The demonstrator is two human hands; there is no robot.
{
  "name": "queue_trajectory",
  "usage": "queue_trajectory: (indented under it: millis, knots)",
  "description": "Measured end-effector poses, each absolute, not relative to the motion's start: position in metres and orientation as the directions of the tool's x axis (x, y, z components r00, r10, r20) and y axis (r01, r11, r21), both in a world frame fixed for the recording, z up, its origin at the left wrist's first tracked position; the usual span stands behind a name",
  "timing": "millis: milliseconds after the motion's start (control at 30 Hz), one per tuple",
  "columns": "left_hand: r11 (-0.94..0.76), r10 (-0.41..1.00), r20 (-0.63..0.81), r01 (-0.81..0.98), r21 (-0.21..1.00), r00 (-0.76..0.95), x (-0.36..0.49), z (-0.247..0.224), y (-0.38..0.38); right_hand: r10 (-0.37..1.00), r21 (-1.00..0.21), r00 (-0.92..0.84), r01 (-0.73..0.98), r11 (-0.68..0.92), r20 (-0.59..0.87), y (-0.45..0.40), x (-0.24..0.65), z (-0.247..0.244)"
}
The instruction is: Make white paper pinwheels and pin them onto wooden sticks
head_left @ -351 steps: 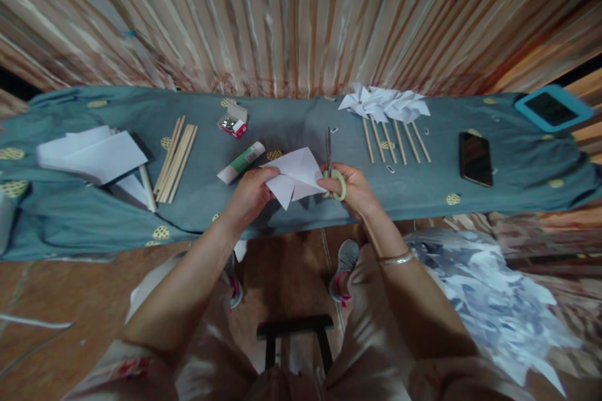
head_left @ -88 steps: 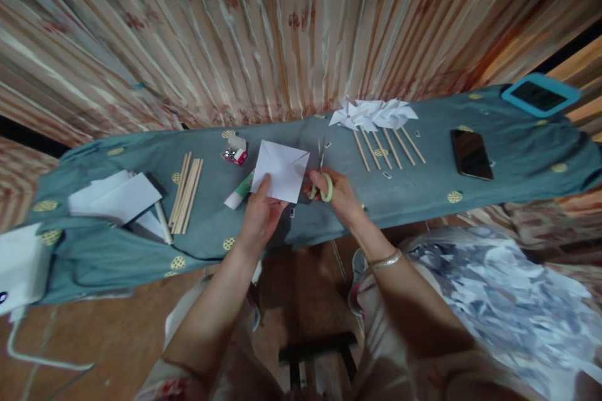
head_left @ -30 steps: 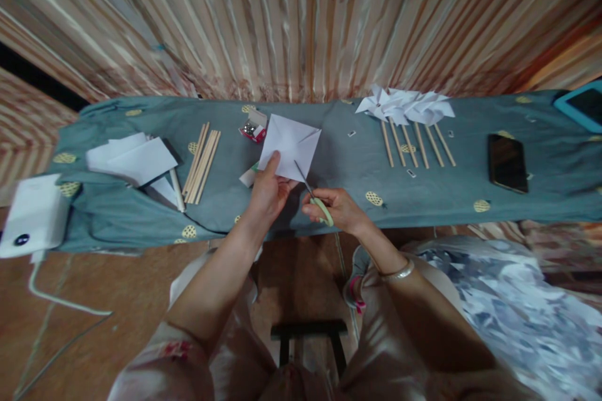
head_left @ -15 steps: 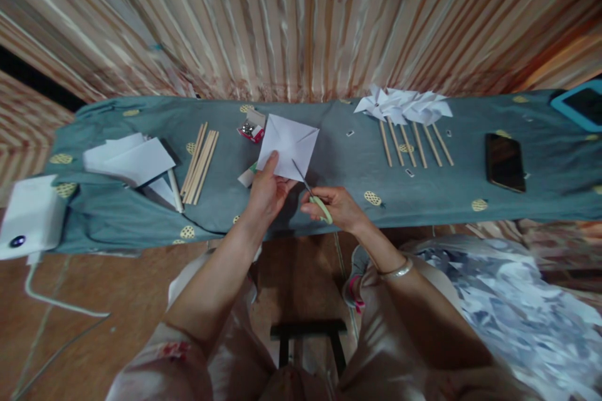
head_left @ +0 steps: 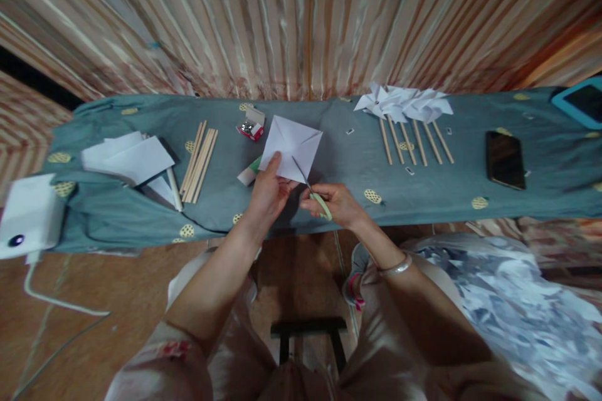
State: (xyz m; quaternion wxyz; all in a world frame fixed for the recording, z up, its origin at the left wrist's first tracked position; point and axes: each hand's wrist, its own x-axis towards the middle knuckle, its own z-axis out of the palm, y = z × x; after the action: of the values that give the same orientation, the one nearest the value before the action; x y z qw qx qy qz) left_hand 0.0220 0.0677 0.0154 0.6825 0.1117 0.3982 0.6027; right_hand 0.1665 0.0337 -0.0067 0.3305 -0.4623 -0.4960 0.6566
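Scissors (head_left: 321, 205) that pointed past the paper square (head_left: 292, 140) about three seconds ago have swung inward, and I now see a blade lying across its near corner. Whether the second blade is underneath, I can't make out. Beyond the square's left edge, a green-and-white tube (head_left: 248, 175) is partly covered; far to its right, the blue-edged tablet (head_left: 580, 103) is cut off by my view. I have the left hand (head_left: 269, 194) pinching the square above the tablecloth (head_left: 343, 163), thumb on top, fingers partly hidden below. To the square's right, the right hand (head_left: 336, 202) is curled around the handles.
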Motion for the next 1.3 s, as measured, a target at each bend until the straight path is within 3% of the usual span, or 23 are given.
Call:
queue_trajectory:
  millis: [867, 1000, 1133, 1300]
  knots:
    - [0.244, 0.904, -0.425, -0.748, 0.617, -0.056, 0.021, 0.016, 0.070, 0.880, -0.953, -0.369, 0.068, -0.295, -0.299, 0.035, 0.166, -0.005]
    - [0.199, 0.900, -0.426, -0.775, 0.600, -0.098, 0.017, 0.021, 0.074, 0.851, -0.942, -0.409, 0.198, -0.270, -0.330, 0.032, 0.180, -0.005]
    - [0.171, 0.898, -0.421, -0.779, 0.603, -0.128, 0.010, 0.025, 0.077, 0.904, -0.888, -0.350, 0.455, -0.067, -0.247, 0.028, 0.206, -0.008]
    - [0.212, 0.886, -0.449, -0.766, 0.606, -0.110, 0.010, 0.021, 0.074, 0.995, -0.552, -0.079, 0.828, 0.101, 0.065, 0.027, 0.231, -0.009]
